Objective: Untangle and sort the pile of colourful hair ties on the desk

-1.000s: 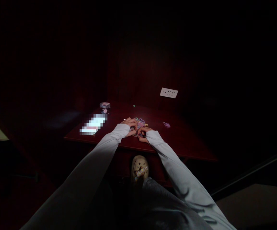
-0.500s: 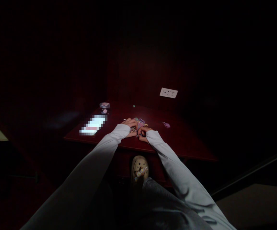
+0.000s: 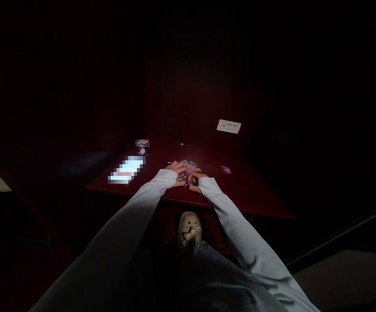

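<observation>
A pile of small coloured hair ties [image 3: 191, 168], purple, green and yellow, lies near the front of the dark red table. My left hand [image 3: 177, 168] rests at the pile's left side, fingers stretched over it and thumb apart below, with some ties in the gap. At the pile's near right, my right hand [image 3: 195, 180] has its fingers curled to a pinch close to my left thumb. What sits between those fingertips is too small and dark to make out.
A lit, blurred-out screen [image 3: 126, 170] lies on the table's left, with a clear lidded jar [image 3: 142, 146] behind it. A purple bunch of ties [image 3: 226, 169] lies to the right, a green ring [image 3: 182, 144] farther back. A socket [image 3: 228, 126] is on the wall.
My left fingers have shifted slightly, and a little more of the ties shows between finger and thumb. My right hand stays nearly in place.
</observation>
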Available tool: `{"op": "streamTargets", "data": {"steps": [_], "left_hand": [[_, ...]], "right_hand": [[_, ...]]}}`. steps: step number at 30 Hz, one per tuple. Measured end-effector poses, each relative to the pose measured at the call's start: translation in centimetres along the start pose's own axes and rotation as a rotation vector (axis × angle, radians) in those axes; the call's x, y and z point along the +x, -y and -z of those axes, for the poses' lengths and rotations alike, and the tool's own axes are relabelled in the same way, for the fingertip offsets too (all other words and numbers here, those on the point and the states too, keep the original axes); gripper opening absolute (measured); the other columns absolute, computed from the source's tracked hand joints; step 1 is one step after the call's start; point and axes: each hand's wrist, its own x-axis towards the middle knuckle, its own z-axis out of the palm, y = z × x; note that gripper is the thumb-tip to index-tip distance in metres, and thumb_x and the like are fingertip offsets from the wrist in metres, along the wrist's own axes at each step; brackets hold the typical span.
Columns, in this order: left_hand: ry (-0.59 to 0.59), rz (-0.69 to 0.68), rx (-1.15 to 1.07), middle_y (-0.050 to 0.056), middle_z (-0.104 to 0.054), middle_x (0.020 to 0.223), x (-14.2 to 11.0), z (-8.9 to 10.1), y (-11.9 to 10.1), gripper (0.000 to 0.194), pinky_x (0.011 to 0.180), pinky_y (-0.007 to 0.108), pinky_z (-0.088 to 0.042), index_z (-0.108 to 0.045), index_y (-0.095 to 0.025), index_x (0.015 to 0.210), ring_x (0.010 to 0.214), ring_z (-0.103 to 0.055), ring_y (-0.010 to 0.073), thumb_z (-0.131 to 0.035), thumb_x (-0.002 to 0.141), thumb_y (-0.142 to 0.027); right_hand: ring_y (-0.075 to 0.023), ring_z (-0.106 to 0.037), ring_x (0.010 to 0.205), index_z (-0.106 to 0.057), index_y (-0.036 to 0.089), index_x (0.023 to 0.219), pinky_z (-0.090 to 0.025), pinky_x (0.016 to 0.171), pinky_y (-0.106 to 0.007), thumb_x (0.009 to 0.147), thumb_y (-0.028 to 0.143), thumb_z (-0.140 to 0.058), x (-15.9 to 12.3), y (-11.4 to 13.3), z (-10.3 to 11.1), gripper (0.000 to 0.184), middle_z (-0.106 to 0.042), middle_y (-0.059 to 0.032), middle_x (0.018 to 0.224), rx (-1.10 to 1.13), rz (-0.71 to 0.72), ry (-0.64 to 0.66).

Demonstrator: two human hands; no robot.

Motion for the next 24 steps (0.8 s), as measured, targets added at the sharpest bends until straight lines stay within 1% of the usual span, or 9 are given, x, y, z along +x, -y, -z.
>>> {"op": "streamTargets", "data": {"steps": [4,8,11,15,18,20,22,24], "left_hand": [[-0.003,0.013,-0.006,0.007,-0.066,0.137,0.1,-0.2,0.1,0.031,0.102,0.040,-0.049,-0.073,-0.026,0.114,0.120,-0.055,0.0274,-0.077,0.084,-0.031],[-0.020,0.033,-0.022,0.005,-0.065,0.137,0.0,-0.1,-0.1,0.028,0.101,0.039,-0.050,-0.073,-0.027,0.112,0.120,-0.055,0.0264,-0.076,0.084,-0.027],[-0.035,0.038,-0.025,0.005,-0.065,0.138,-0.1,0.0,-0.4,0.025,0.100,0.039,-0.051,-0.072,-0.027,0.111,0.120,-0.054,0.0260,-0.073,0.086,-0.026],[-0.043,0.047,-0.012,0.006,-0.066,0.134,-0.1,0.4,-0.9,0.022,0.100,0.040,-0.052,-0.071,-0.026,0.111,0.119,-0.055,0.0263,-0.069,0.089,-0.026],[-0.055,0.047,-0.005,0.007,-0.067,0.130,-0.2,0.7,-1.3,0.021,0.098,0.041,-0.052,-0.069,-0.025,0.110,0.117,-0.055,0.0266,-0.070,0.090,-0.030],[-0.079,0.028,-0.003,0.008,-0.065,0.131,-0.3,0.8,-1.4,0.022,0.097,0.041,-0.052,-0.069,-0.025,0.106,0.116,-0.055,0.0271,-0.074,0.088,-0.037],[-0.117,0.005,-0.004,0.008,-0.061,0.135,-0.5,0.8,-1.4,0.029,0.096,0.041,-0.052,-0.069,-0.024,0.099,0.117,-0.054,0.0278,-0.079,0.084,-0.046],[-0.140,-0.015,-0.005,0.008,-0.058,0.136,-0.7,0.7,-1.3,0.035,0.095,0.040,-0.053,-0.070,-0.024,0.095,0.117,-0.054,0.0277,-0.083,0.079,-0.051]], "right_hand": [[-0.0128,-0.045,0.065,-0.067,0.024,0.090,-0.031,0.062,-0.023,0.081,0.029,-0.066,0.0,0.2,0.3,0.010,-0.055,0.0053,0.070,0.011,-0.001,0.011],[-0.0130,-0.045,0.066,-0.064,0.024,0.088,-0.032,0.064,-0.023,0.081,0.030,-0.064,-0.1,0.5,0.5,0.009,-0.052,0.0054,0.070,0.042,-0.002,0.018],[-0.0134,-0.044,0.066,-0.061,0.025,0.085,-0.031,0.064,-0.023,0.080,0.031,-0.062,-0.1,0.5,0.5,0.009,-0.050,0.0053,0.070,0.066,-0.002,0.007],[-0.0134,-0.042,0.066,-0.059,0.025,0.083,-0.031,0.064,-0.024,0.078,0.033,-0.062,0.0,0.3,0.4,0.011,-0.047,0.0054,0.070,0.100,-0.005,-0.017],[-0.0134,-0.041,0.065,-0.058,0.025,0.082,-0.030,0.064,-0.024,0.078,0.035,-0.061,0.0,0.1,0.3,0.012,-0.046,0.0056,0.069,0.132,-0.007,-0.056],[-0.0136,-0.041,0.066,-0.057,0.025,0.082,-0.030,0.064,-0.024,0.078,0.036,-0.061,0.1,0.1,0.4,0.013,-0.045,0.0055,0.069,0.149,-0.011,-0.086],[-0.0139,-0.041,0.066,-0.057,0.025,0.083,-0.030,0.064,-0.024,0.077,0.037,-0.062,0.1,0.1,0.4,0.015,-0.046,0.0054,0.069,0.154,-0.023,-0.101],[-0.0140,-0.042,0.067,-0.058,0.025,0.083,-0.030,0.064,-0.025,0.076,0.037,-0.064,0.1,0.2,0.5,0.015,-0.047,0.0054,0.069,0.145,-0.038,-0.113]]}}
